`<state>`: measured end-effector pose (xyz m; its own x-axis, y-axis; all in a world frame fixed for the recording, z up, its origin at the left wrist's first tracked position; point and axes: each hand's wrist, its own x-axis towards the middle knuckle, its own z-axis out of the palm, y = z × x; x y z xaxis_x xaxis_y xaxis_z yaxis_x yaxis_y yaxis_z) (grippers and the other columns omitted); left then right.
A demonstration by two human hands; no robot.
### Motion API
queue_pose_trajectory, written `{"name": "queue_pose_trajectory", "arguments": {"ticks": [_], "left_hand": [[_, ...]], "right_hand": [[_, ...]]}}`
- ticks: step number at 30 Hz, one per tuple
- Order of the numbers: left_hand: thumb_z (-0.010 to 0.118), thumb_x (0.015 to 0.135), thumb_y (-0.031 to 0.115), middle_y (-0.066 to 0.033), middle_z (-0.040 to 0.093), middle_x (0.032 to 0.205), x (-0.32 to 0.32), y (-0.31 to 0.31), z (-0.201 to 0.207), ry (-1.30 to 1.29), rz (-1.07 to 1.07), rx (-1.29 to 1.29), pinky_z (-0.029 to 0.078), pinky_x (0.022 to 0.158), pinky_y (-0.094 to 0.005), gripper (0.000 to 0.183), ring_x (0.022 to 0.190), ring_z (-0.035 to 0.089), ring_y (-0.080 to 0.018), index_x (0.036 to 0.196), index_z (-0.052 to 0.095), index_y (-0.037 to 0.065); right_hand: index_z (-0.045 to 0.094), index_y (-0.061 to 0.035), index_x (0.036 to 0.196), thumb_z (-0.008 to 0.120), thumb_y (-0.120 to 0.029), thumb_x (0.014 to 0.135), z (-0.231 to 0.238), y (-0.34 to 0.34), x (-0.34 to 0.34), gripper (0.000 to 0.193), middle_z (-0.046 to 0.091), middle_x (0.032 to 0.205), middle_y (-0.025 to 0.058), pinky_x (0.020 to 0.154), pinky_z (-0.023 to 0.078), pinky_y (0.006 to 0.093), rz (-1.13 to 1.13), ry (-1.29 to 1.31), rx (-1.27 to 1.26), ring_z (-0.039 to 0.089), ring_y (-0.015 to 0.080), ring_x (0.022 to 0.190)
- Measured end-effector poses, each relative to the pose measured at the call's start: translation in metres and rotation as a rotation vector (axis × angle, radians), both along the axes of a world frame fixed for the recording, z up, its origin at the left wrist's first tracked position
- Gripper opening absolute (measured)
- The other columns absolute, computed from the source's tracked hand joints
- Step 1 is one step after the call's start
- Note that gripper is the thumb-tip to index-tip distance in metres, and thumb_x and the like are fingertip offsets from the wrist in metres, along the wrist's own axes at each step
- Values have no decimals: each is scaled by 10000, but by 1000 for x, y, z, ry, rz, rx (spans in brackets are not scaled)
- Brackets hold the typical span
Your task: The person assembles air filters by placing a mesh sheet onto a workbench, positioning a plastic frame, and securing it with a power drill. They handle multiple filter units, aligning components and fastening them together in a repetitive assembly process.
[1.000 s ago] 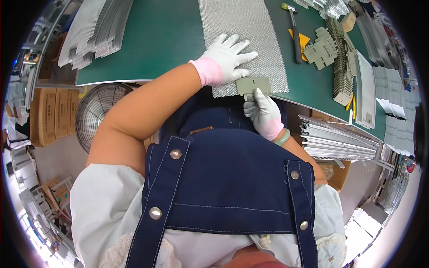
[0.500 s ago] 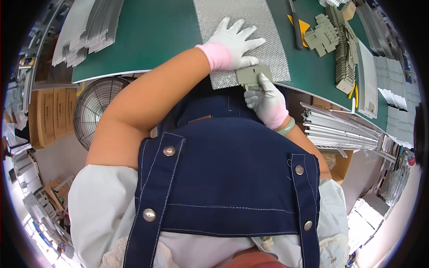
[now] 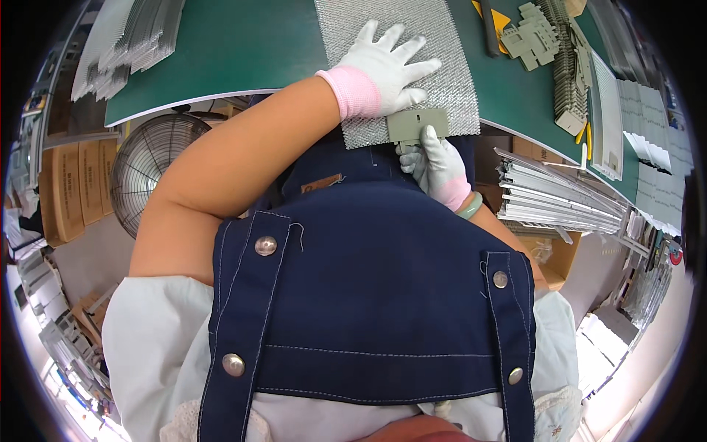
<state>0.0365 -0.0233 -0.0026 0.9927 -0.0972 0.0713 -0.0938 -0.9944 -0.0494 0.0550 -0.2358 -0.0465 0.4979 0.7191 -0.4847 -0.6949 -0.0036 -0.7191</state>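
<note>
My left hand (image 3: pixel 383 70), in a white glove with a pink cuff, lies with fingers spread on a silvery expanded-mesh sheet (image 3: pixel 456 88). The sheet hangs a little over the table's near edge. My right hand (image 3: pixel 440 166), gloved the same way, grips a flat grey-green plastic plate (image 3: pixel 417 124) by its near edge, thumb on top. The plate has a small slot in its face and lies over the near end of the mesh. Part of my right hand's fingers is hidden under the plate.
Mesh sheets (image 3: pixel 136 37) are stacked on the left of the green table (image 3: pixel 243 44). To the right lie a dark-handled tool (image 3: pixel 489 29), loose grey-green parts (image 3: pixel 530 37), a row of similar parts (image 3: pixel 567 81) and yellow-handled pliers (image 3: pixel 585 140). Below stand a fan (image 3: pixel 151 162) and metal strips (image 3: pixel 552 195).
The view has shifted slightly, and the table items sit a little higher and further left. The plate now appears flatter, with more of its face showing. Both hands keep their holds.
</note>
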Motion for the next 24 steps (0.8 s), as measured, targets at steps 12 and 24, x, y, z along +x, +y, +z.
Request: {"name": "queue_pose_trajectory", "arguments": {"ticks": [12,24], "left_hand": [[426,948,585,-123,320,1573,3,4,4,29,6,-21,158,1161,-613,635,1450,262,-394,1515,345,310],[464,932,572,-134,341,1558,3,6,2,6,-9,-87,157,1156,-618,634,1440,274,-396,1493,393,286]], "right_hand": [[580,6,1124,549,-386,1007,6,-2,5,410,654,925,107,680,530,288,43,-26,50,633,144,717],[583,-3,1120,561,-425,992,16,4,5,441,660,913,116,624,529,277,41,40,-91,628,153,658]]}}
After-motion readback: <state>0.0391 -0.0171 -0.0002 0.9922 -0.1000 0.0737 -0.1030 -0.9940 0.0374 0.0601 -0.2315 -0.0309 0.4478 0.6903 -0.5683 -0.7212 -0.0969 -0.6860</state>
